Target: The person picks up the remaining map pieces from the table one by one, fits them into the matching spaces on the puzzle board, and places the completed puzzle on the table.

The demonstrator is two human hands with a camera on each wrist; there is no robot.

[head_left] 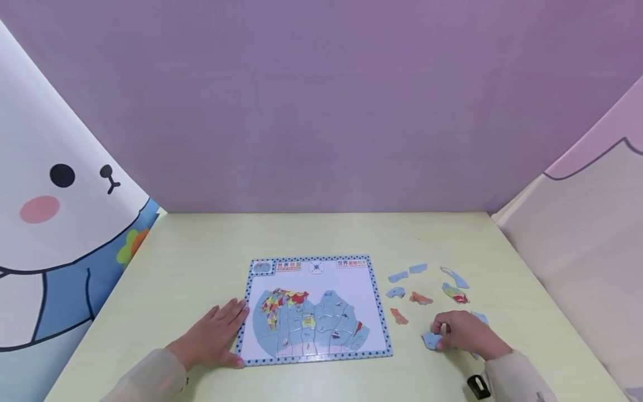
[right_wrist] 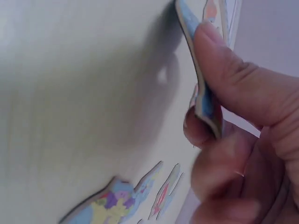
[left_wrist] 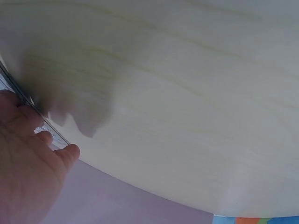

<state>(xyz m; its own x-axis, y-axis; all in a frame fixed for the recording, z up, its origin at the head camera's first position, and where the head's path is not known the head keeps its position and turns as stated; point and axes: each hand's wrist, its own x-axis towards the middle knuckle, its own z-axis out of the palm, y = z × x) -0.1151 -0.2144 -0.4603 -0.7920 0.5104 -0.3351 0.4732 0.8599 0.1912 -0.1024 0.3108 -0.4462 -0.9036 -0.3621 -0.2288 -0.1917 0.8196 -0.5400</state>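
A world map puzzle board (head_left: 313,363) with a dotted blue border lies on the table, its lower part filled with map pieces. My left hand (head_left: 217,334) rests at the board's left edge, fingers fairly straight and touching the rim. Right of the board, my right hand (head_left: 464,332) pinches a blue puzzle piece (head_left: 431,339) between thumb and fingers. In the right wrist view that piece (right_wrist: 191,32) is seen edge-on, tilted off the table. The left wrist view shows my left fingers at the board's edge.
Several loose pieces lie right of the board: an orange piece (head_left: 421,298), another orange piece (head_left: 399,316), a blue piece (head_left: 395,292) and a green and red piece (head_left: 455,293). A purple backdrop (head_left: 321,111) stands behind the table (head_left: 201,240).
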